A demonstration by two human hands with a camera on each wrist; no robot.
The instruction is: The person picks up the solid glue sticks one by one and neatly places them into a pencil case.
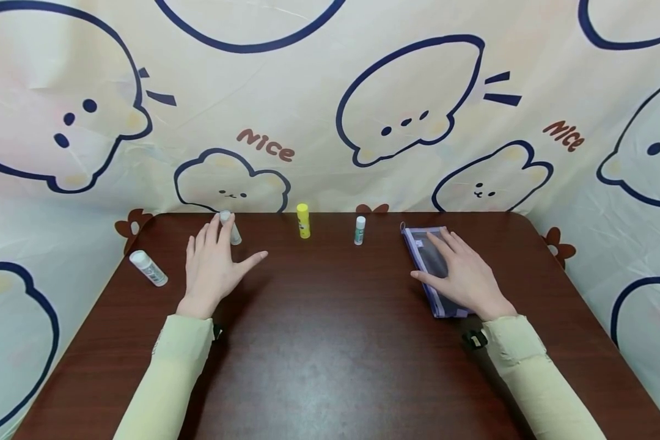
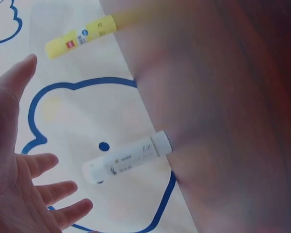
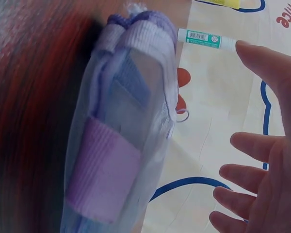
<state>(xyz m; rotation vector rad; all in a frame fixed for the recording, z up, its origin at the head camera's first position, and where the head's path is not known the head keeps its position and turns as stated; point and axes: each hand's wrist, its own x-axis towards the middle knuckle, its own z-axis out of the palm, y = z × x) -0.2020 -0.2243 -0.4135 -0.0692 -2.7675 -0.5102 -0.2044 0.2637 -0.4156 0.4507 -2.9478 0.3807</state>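
Left hand [image 1: 214, 263] released, its fingers spread and holding nothing, hovers over the far left of the worktop [image 1: 319, 348]. A slim white tube [image 1: 235, 236] stands just beyond it at the far edge; from the head view the fingertips overlap its cap, while the left wrist view shows a gap between the tube and the fingers in sight. To the left, near the worktop's side edge, is a thicker white tube [image 1: 150, 269] with printing on its body.

Right hand [image 1: 466, 275] is likewise released, fingers extended and thumb held out to the left, above a purple-edged mesh pouch [image 1: 431, 260] on the far right of the worktop. Whether any part of the palm touches the pouch cannot be told. A small ring hangs at the pouch's far left corner, and the right wrist view shows a lilac ribbed patch on it.

Between the two hands, along the far edge, a yellow tube [image 1: 304, 221] stands upright, and right of it a small white tube with a green label [image 1: 359, 231], left of the pouch. Behind everything hangs a pale cloth [image 1: 313, 91] printed with blue-outlined cartoon heads.
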